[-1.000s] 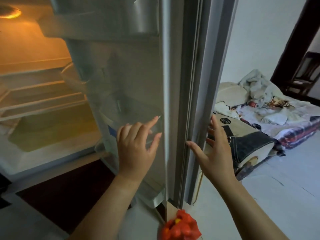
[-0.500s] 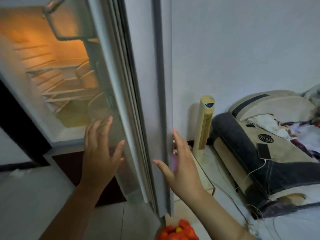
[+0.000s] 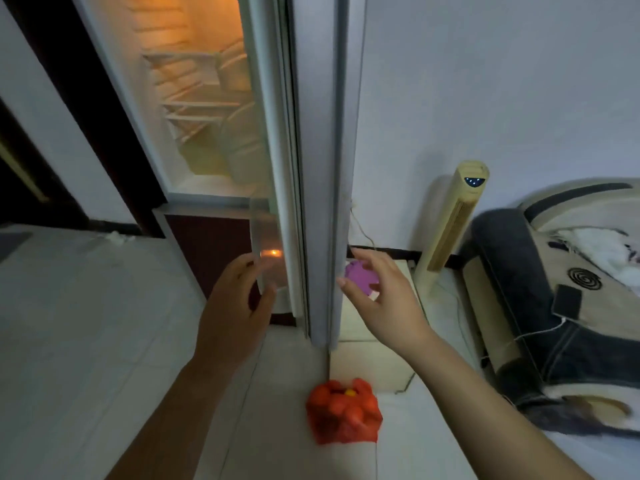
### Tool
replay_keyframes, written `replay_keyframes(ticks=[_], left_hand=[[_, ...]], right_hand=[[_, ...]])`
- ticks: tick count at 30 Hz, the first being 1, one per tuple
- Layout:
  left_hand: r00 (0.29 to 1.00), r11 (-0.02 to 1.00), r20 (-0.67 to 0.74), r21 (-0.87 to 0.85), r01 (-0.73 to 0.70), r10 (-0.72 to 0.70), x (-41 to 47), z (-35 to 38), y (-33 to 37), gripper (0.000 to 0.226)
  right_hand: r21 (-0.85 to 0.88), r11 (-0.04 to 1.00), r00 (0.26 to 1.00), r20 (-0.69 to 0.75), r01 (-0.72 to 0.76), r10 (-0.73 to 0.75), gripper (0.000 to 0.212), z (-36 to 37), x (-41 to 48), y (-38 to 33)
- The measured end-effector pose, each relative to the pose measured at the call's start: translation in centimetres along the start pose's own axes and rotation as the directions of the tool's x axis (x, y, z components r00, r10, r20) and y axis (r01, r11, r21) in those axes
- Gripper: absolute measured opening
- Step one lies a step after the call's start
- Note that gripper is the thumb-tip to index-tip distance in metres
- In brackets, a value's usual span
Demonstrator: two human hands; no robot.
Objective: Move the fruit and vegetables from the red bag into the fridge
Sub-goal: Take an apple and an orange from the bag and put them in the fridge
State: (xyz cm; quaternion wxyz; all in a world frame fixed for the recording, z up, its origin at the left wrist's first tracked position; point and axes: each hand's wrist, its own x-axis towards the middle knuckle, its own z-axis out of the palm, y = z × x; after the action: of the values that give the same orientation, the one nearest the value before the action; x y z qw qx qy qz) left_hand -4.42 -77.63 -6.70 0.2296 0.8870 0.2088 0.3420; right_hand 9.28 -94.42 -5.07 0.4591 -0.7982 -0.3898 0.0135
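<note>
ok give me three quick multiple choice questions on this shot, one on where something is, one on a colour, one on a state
1. Where is the red bag?
A on a chair
B on the floor by the foot of the fridge door
C on a table

2. What colour is the tower fan?
A black
B blue
C cream

3. The fridge door is:
A open
B shut
C lifted off its hinges

Answers:
1 B, it sits on the tiles just below the door's lower corner.
2 C, its body is pale cream with a dark display at the top.
3 A, the door is seen edge-on and the lit interior shows past it.
</note>
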Motion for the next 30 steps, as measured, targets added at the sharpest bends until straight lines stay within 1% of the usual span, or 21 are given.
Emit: replay_keyframes(ticks=[2, 3, 6, 8, 10, 12, 14, 16, 18, 19, 21, 23, 25, 27, 28, 30], left_hand=[[0.999, 0.999, 0.034, -0.043, 0.008, -0.007, -2.0, 1.4, 0.3, 0.039], [0.998, 0.998, 0.063, -0.062, 0.019, -0.015, -3.1, 2.1, 0.4, 0.040], [0.977, 0.996, 0.208, -0.066, 0.060, -0.045, -6.5, 4.2, 0.2, 0.046], [0.950, 0.994, 0.301, -0.044, 0.101, -0.083, -8.8, 5.2, 0.1, 0.048], [0.921, 0.988, 0.363, -0.004, 0.156, -0.144, -10.5, 5.8, 0.1, 0.052], [0.893, 0.979, 0.403, 0.043, 0.198, -0.199, -11.5, 6.3, 0.5, 0.057], [0.857, 0.971, 0.457, 0.090, 0.221, -0.237, -11.9, 7.2, 1.0, 0.062], [0.821, 0.963, 0.504, 0.142, 0.230, -0.270, -11.9, 8.8, 1.6, 0.063], [0.789, 0.950, 0.530, 0.180, 0.254, -0.311, -11.8, 11.3, 2.3, 0.070], [0.772, 0.943, 0.542, 0.196, 0.268, -0.332, -11.8, 12.7, 2.7, 0.073], [0.735, 0.932, 0.573, 0.230, 0.281, -0.363, -11.6, 15.8, 3.0, 0.075], [0.697, 0.915, 0.593, 0.262, 0.307, -0.403, -11.3, 18.9, 2.7, 0.073], [0.672, 0.894, 0.591, 0.272, 0.355, -0.446, -11.2, 21.2, 1.4, 0.062], [0.642, 0.881, 0.606, 0.277, 0.384, -0.470, -11.3, 24.5, -0.6, 0.043], [0.638, 0.883, 0.612, 0.280, 0.377, -0.467, -11.6, 26.2, -1.8, 0.035], [0.629, 0.889, 0.631, 0.283, 0.359, -0.455, -12.6, 30.1, -4.5, 0.031]], right_hand=[[-0.052, 0.999, 0.998, 0.060, -0.014, 0.017, 0.046, -0.2, -1.7, 1.0], [-0.081, 0.997, 0.995, 0.100, -0.017, 0.025, 0.045, -0.3, -2.5, 1.6], [-0.159, 0.987, 0.971, 0.236, -0.006, 0.044, 0.040, -0.1, -5.0, 3.5], [-0.205, 0.979, 0.938, 0.340, 0.009, 0.063, 0.040, 0.0, -6.5, 4.8], [-0.232, 0.972, 0.883, 0.464, 0.042, 0.072, 0.038, 0.1, -7.6, 6.1], [-0.238, 0.969, 0.804, 0.588, 0.064, 0.091, 0.032, 0.3, -8.1, 7.2], [-0.247, 0.966, 0.720, 0.684, 0.076, 0.118, 0.034, 0.5, -8.4, 9.0], [-0.248, 0.967, 0.668, 0.730, 0.056, 0.148, 0.037, 0.4, -8.3, 11.2], [-0.230, 0.971, 0.626, 0.767, 0.061, 0.143, 0.036, -0.3, -7.6, 13.8], [-0.221, 0.972, 0.585, 0.800, 0.077, 0.136, 0.036, -0.8, -7.0, 14.9], [-0.212, 0.971, 0.468, 0.873, 0.113, 0.137, 0.035, -1.7, -5.3, 17.6], [-0.206, 0.970, 0.409, 0.903, 0.133, 0.135, 0.037, -1.6, -3.8, 21.2], [-0.224, 0.964, 0.417, 0.897, 0.141, 0.147, 0.037, -0.4, -2.8, 24.6], [-0.240, 0.959, 0.410, 0.898, 0.150, 0.161, 0.036, 1.7, -2.1, 28.8], [-0.244, 0.956, 0.400, 0.902, 0.162, 0.163, 0.037, 3.0, -1.9, 30.9], [-0.258, 0.952, 0.387, 0.904, 0.164, 0.179, 0.038, 6.3, -2.0, 35.3]])
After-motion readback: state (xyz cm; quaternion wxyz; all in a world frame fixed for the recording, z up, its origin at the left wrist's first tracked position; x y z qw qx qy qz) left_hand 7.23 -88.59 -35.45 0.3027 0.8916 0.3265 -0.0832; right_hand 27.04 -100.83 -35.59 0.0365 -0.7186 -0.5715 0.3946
